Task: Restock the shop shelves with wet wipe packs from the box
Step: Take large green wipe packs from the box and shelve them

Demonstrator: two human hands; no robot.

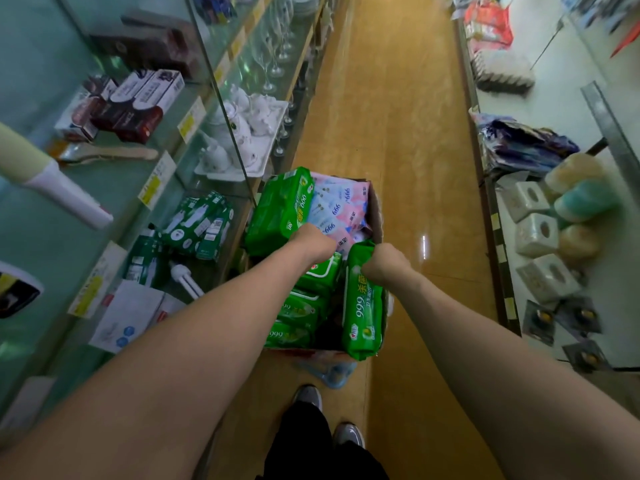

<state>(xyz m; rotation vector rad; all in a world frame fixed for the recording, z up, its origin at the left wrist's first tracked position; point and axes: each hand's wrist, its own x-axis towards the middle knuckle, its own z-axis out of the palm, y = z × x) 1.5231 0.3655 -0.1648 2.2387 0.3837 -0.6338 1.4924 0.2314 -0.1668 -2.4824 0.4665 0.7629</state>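
1. Gripping with the right hand (384, 266), fingers curled round the far end of a green wipe pack (363, 306); long axis running away from the body, label up, against the right wall of the box (377, 220).
2. Left hand (317, 242) fisted at the near corner of a second green pack (280, 211), tilted at the box's far left; fingers hidden, grip impossible to tell.
3. Box down on a tan aisle floor (398, 133), between glass shelves (214, 140) and white shelves (519, 98).
4. Pink and blue packs (341, 206) partly covered; far goods blurred.

wipe packs (363, 306): glossy plastic | box (377, 213): matt cardboard | shelves (69, 209): smooth glass
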